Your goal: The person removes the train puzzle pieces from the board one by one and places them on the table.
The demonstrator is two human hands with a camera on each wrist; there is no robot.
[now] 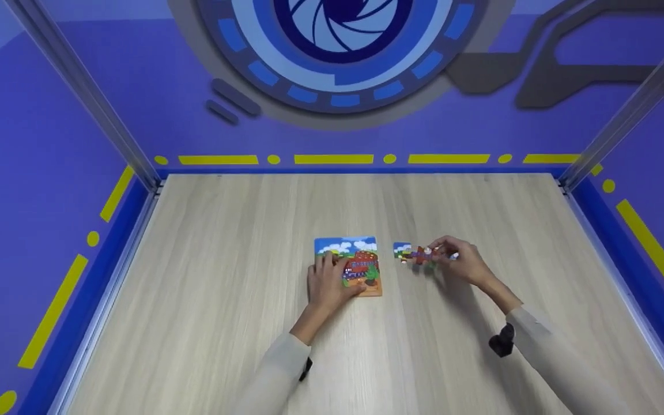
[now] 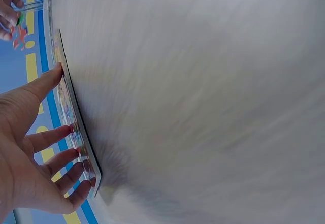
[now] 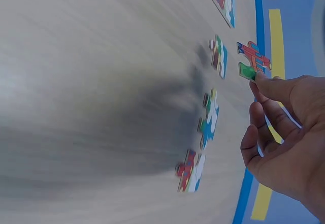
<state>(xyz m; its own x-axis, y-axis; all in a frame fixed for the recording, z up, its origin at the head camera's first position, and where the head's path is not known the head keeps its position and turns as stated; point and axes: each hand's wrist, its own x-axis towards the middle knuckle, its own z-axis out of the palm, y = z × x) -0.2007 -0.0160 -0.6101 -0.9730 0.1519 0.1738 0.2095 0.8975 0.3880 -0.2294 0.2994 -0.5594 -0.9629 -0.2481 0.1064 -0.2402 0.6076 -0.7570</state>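
Observation:
A colourful picture puzzle board (image 1: 370,286) lies flat on the table, showing a red vehicle, clouds and green plants. My left hand (image 1: 328,282) rests on its left half with fingers spread, covering part of the picture. In the left wrist view, the thumb and fingertips (image 2: 71,128) touch the board (image 2: 82,117). Between thumb and index finger, my right hand (image 1: 463,262) pinches a red, blue and green puzzle piece (image 3: 256,59), raised above the table to the right of the board. The right hand's other fingers are curled loosely.
Three loose puzzle pieces lie in a row under the right hand: one near the board (image 3: 219,56), a blue and green piece (image 3: 208,118) and a red and white piece (image 3: 191,171). Purple walls (image 1: 366,138) with metal corner posts enclose the wooden table (image 1: 222,242).

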